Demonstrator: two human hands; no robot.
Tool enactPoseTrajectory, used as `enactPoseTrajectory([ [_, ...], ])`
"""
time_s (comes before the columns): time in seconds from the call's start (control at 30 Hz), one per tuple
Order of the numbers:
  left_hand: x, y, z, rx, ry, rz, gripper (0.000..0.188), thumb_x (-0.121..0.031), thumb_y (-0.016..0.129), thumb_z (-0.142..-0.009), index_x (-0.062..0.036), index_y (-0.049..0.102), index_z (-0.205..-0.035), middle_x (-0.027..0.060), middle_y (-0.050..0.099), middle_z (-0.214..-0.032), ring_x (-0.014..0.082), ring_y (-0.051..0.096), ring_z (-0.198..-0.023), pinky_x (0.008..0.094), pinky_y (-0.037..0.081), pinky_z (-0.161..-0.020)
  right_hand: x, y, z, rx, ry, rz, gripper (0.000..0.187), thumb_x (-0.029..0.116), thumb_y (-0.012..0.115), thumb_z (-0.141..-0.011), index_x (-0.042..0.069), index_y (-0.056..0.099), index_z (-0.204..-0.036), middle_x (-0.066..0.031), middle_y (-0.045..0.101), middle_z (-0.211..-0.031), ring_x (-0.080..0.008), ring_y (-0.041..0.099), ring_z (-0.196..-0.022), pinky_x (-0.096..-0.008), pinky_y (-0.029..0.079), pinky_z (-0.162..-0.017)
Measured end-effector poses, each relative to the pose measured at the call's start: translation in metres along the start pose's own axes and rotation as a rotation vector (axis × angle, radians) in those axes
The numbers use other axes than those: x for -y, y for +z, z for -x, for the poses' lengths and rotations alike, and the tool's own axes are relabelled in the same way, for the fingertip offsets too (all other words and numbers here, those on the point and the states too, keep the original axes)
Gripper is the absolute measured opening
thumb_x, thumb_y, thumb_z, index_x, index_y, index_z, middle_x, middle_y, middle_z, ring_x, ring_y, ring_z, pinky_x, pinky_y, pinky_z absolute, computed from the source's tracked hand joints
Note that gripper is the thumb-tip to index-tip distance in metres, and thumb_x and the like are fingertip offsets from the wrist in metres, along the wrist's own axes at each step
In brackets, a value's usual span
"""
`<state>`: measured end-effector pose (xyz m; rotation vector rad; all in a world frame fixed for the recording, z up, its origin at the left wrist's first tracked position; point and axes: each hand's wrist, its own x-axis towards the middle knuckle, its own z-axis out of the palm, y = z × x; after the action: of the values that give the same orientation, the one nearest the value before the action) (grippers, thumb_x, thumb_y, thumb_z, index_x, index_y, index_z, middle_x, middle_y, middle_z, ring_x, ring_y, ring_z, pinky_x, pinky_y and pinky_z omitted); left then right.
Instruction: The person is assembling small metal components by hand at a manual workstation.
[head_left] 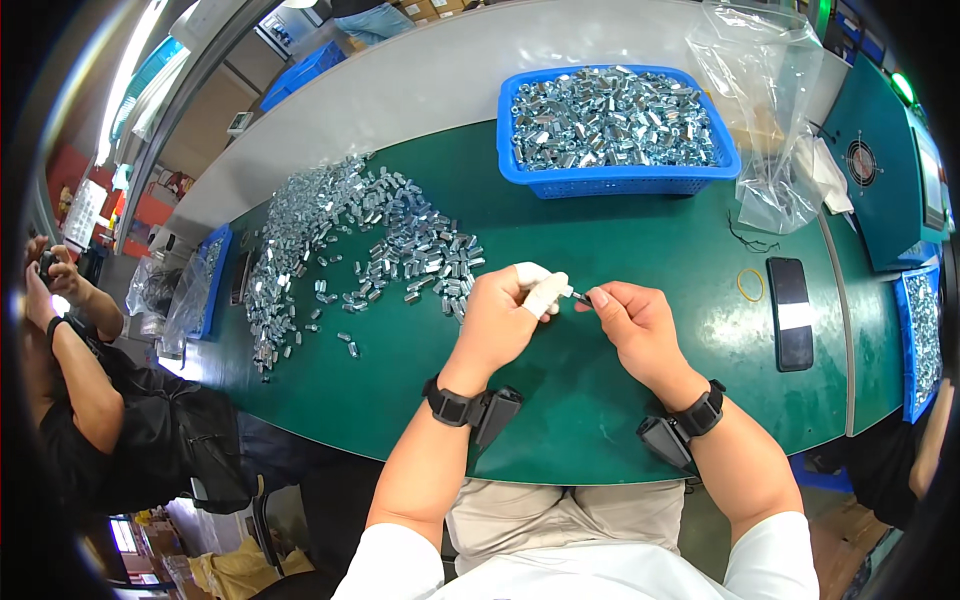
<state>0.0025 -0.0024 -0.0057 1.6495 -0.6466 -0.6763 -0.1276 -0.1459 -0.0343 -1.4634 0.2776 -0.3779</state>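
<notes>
My left hand (505,310), with white coverings on its thumb and forefinger, pinches a small silvery metal piece (568,291) above the green tabletop. Facing it, my right hand (635,325) grips a short dark pin-like piece (582,298) between thumb and forefinger. The tip of the dark piece meets or nearly meets the metal piece; whether it sits inside cannot be told. Left of my hands spreads a loose heap of small silvery metal sleeves (385,245), the nearest ones close to my left hand. Both wrists wear black straps with small boxes.
Beyond my hands stands a blue basket (620,187) full of similar metal parts. At the right lie a phone (790,335), a yellow rubber band (750,285) and a clear plastic bag (765,130), near a teal machine (880,160). Another person (80,370) is at the left.
</notes>
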Motion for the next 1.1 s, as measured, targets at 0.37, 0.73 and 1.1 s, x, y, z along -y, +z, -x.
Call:
enactPoseTrajectory([
  [0.37, -0.002, -0.006, 0.003, 0.050, 0.214, -0.076, 0.010, -0.004, 0.063, -0.090, -0.0010, 0.068, -0.098, 0.0034, 0.068, -0.087, 0.0089, 0.061, -0.077, 0.0243, 0.050, -0.068, 0.006, 0.004, 0.000, 0.027, 0.029, 0.028, 0.030, 0.024, 0.055, -0.099, 0.000, 0.070, -0.090, 0.0093, 0.041, -0.057, -0.0009, 0.032, -0.053, -0.0220, 0.024, -0.047],
  [0.73, -0.004, 0.001, 0.005, -0.041, 0.290, -0.093, 0.018, -0.013, 0.066, -0.089, -0.0001, 0.062, -0.079, 0.0014, 0.053, -0.060, 0.0079, 0.046, -0.055, 0.0284, 0.037, -0.051, 0.004, 0.002, 0.002, 0.022, 0.043, -0.036, 0.031, 0.024, 0.053, -0.100, -0.002, 0.066, -0.090, 0.0113, 0.036, -0.055, 0.0008, 0.028, -0.046, -0.0211, 0.016, -0.043],
  [1.1, -0.007, 0.001, 0.008, -0.071, 0.453, -0.148, 0.021, -0.013, 0.067, -0.088, 0.0006, 0.060, -0.073, 0.0072, 0.051, -0.054, 0.0130, 0.042, -0.049, 0.0320, 0.033, -0.047, -0.007, -0.004, 0.000, 0.062, -0.002, -0.045, 0.034, 0.027, 0.052, -0.101, -0.003, 0.063, -0.089, 0.0093, 0.033, -0.052, -0.0002, 0.025, -0.043, -0.0216, 0.015, -0.040],
])
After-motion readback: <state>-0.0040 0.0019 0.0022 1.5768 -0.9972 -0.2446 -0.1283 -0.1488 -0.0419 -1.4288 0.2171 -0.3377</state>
